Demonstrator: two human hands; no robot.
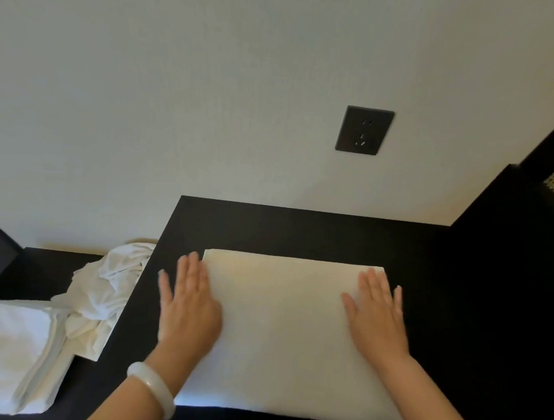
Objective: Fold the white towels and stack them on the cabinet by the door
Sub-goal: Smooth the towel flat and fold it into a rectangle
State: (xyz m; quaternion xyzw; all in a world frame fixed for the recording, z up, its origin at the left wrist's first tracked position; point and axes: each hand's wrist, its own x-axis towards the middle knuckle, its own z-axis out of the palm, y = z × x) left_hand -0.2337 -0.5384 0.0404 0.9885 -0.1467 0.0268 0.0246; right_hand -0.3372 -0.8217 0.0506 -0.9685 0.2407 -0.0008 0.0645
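1. The folded towel [282, 332] is laid flat on the dark cabinet [300, 230], lower centre of the frame.
2. The left hand [187, 304] is held flat, fingers spread, at its left edge.
3. The right hand [377, 314] is pressed palm-down, fingers spread, on its right side.

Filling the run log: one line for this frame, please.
stage: smoothing | folded towel flat on dark cabinet | left hand on its left edge, right hand on it, palms down | crumpled towel left, unfolded

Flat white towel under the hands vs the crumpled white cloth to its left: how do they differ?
The flat folded white towel lies smooth and rectangular; the crumpled white cloth is bunched and wrinkled. The towel sits on the black cabinet top under both hands; the cloth lies lower beside it, untouched. Both are white fabric.
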